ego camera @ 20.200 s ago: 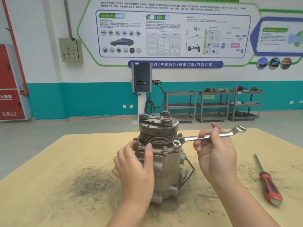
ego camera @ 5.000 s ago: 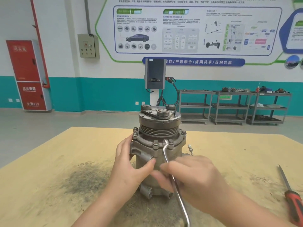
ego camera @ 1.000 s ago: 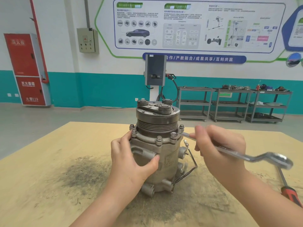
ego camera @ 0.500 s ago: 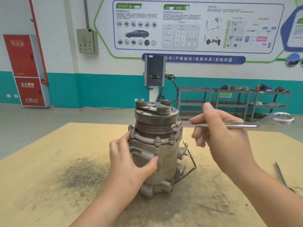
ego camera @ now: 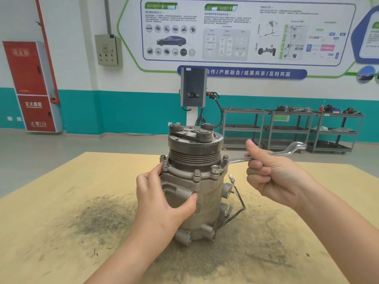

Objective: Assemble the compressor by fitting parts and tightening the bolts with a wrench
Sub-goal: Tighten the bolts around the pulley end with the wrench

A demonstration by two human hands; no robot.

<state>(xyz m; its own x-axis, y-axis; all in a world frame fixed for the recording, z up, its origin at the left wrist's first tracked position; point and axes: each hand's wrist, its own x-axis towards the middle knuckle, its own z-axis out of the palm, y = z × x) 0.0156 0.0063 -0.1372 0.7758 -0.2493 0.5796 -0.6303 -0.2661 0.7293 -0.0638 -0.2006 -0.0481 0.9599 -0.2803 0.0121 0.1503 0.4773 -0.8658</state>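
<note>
A grey metal compressor [ego camera: 207,197] stands upright in the middle of the wooden table [ego camera: 61,201], with a ribbed pulley and clutch plate on top. Several bolts ring its flange. My left hand [ego camera: 164,199] grips the left side of the body, thumb on the front port. My right hand [ego camera: 274,177] holds a silver ring wrench [ego camera: 238,160] by its shaft. The wrench's near ring sits over the flange bolt [ego camera: 215,169] at the front right, and its far end points right, roughly level. A black wire [ego camera: 239,199] hangs from the compressor's right side.
Dark metal dust [ego camera: 106,220] covers the table around the compressor. Beyond the table are a bare floor, a wall charger [ego camera: 193,87] and grey shelf carts [ego camera: 291,128] against the teal wall. A red cabinet [ego camera: 30,87] stands far left.
My right hand brought the wrench down from just above the flange and set its ring on the front-right bolt. The left hand kept its grip on the compressor.
</note>
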